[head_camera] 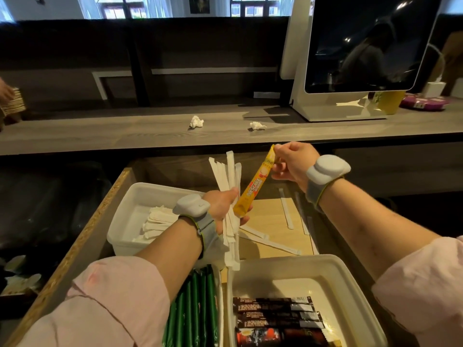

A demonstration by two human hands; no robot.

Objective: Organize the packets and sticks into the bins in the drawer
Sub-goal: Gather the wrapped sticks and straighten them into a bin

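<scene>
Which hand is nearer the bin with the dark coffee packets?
Left. The left hand, gripping the white sticks, hangs just beyond that bin's far left corner. The right hand is higher and farther back, pinching the yellow packet's top.

Drawer floor point(265, 216): white bins point(125, 209), loose paper-wrapped sticks point(270, 242).

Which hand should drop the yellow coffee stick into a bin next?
Right. The right hand pinches the yellow stick's top end, while the left hand is full of white paper sticks.
</scene>
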